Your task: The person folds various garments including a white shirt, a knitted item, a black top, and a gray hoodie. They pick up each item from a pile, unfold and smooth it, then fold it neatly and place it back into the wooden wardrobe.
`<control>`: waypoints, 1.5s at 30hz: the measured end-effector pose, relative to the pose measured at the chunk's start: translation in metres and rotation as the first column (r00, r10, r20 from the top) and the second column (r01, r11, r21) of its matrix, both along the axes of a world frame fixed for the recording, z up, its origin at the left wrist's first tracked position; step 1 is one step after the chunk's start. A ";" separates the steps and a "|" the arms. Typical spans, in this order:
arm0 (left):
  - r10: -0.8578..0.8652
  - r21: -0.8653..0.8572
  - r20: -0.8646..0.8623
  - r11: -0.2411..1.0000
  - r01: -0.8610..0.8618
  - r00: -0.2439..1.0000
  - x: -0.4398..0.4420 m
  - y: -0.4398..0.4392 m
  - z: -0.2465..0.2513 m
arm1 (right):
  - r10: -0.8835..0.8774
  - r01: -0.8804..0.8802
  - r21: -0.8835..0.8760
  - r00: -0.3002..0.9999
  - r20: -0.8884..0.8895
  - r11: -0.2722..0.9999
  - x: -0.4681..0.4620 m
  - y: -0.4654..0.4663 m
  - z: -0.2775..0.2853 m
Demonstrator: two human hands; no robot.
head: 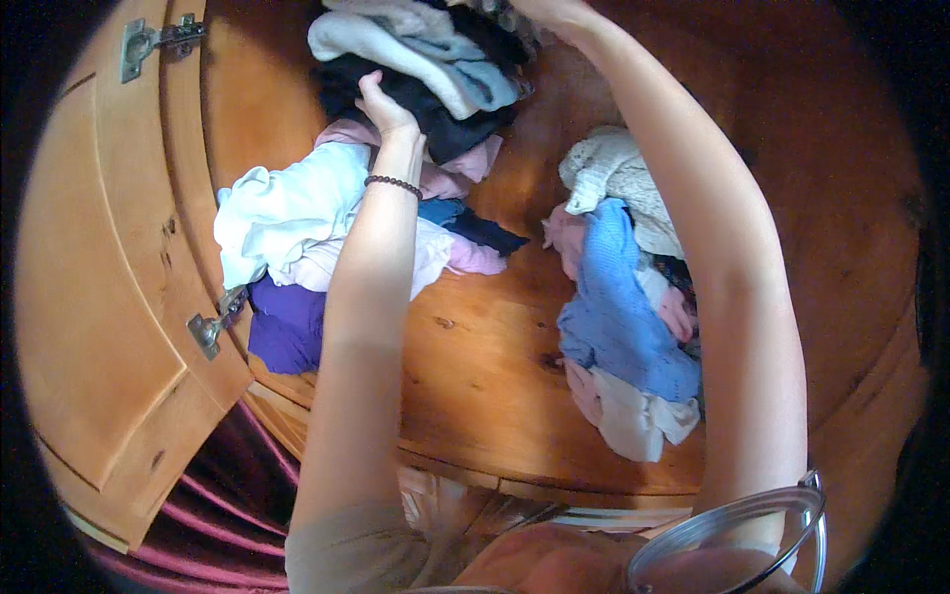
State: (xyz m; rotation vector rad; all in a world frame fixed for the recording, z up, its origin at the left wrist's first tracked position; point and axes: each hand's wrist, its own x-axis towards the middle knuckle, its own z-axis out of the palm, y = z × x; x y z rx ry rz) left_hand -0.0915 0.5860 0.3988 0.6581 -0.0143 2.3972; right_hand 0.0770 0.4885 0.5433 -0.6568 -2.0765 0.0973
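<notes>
My left hand (386, 111) lies against black folded garments (445, 137), thumb up; whether it grips them is hidden. Above them lie white and grey garments (415, 59). My right hand (545, 11), cut off by the top edge, is beside the upper right of this stack, its fingers hard to make out. Under my left forearm is a pile with a white garment (297, 200), a purple one (286, 327) and pink cloth (475, 255). Near my right forearm lies another pile, with a blue knitted garment (612, 297), a cream knitted one (616, 160) and a white one (631, 423).
The garments lie on a wooden cabinet shelf (475, 356). An open wooden door (104, 260) with metal hinges (208, 334) stands at the left. Dark red cloth (223, 512) hangs below it. A clear round rim (727, 534) shows at lower right.
</notes>
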 end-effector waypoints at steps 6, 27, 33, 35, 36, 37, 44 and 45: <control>-0.429 0.063 0.023 0.902 0.427 0.903 -0.037 0.018 -0.060 | -0.064 0.064 0.003 0.983 0.171 0.998 -0.090 0.090 -0.039; -0.495 0.244 -0.007 0.842 0.482 0.869 -0.052 0.062 -0.042 | -0.127 0.111 0.531 0.992 -0.007 0.840 -0.104 0.076 -0.029; -0.534 0.033 -0.114 0.841 0.540 0.838 -0.036 0.066 -0.036 | -0.345 0.244 0.387 0.913 0.216 0.889 -0.066 0.138 -0.007; -0.455 -0.021 -0.205 0.887 0.460 0.867 -0.030 0.064 -0.035 | -0.175 0.177 0.040 0.984 -0.040 0.983 -0.029 0.138 -0.013; -0.400 -0.090 -0.249 0.916 0.390 0.882 -0.030 0.062 -0.034 | -0.350 0.358 -0.134 0.933 0.078 0.924 -0.016 0.132 -0.004; -0.267 -0.062 -0.388 0.963 0.263 0.882 -0.030 0.062 -0.033 | -0.488 0.534 -0.284 0.845 0.219 0.796 -0.006 0.127 0.001; -0.101 -0.066 -0.389 0.994 0.082 0.916 -0.041 0.078 -0.038 | -0.050 0.026 -0.493 0.998 -0.036 0.870 0.031 0.092 -0.054; -0.209 -0.016 -0.315 0.976 0.215 0.926 -0.044 0.081 -0.038 | -0.035 0.065 -0.470 0.997 0.072 0.880 0.017 0.089 -0.057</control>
